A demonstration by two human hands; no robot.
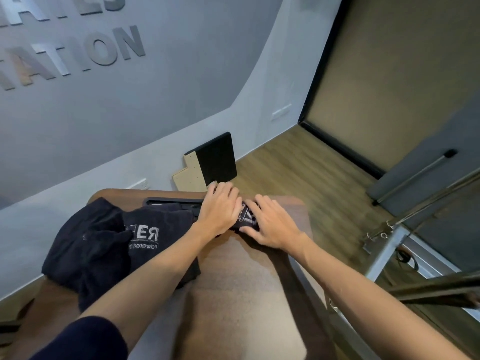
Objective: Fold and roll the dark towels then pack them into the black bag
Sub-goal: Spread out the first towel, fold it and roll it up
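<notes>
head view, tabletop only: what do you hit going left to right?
Heap of dark towels → left hand → the towel being rolled, mostly hidden between the hands → right hand → bare table edge.

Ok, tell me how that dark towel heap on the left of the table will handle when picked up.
The heaped dark towels with white lettering would probably go floppy: they lie crumpled in soft folds. They likely won't slide, since terry cloth grips the brown wooden table. One edge lies under the left forearm, so they may drag along.
</notes>
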